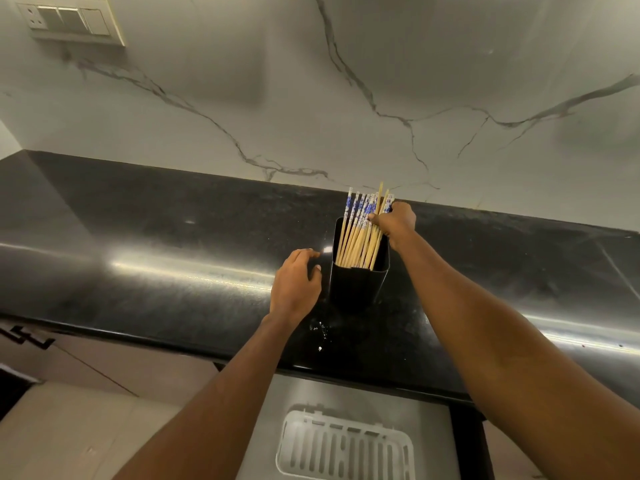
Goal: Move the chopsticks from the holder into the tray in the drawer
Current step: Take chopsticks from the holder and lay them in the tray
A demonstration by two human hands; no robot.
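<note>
A black rectangular holder (356, 289) stands on the dark countertop (156, 244), packed with several wooden chopsticks (356, 233) whose tops carry a blue and white pattern. My right hand (393, 223) is closed around the upper part of the chopstick bundle at its right side. My left hand (294, 282) rests just left of the holder with its fingers loosely curled toward the holder's side, holding nothing. Below the counter edge, a white slotted tray (346, 445) lies in the open grey drawer (433, 427).
A marble-patterned wall (346, 98) rises behind the counter, with a switch plate (69, 20) at the upper left. Beige cabinet fronts (86, 410) are at the lower left. A few white specks (320, 329) lie on the counter in front of the holder.
</note>
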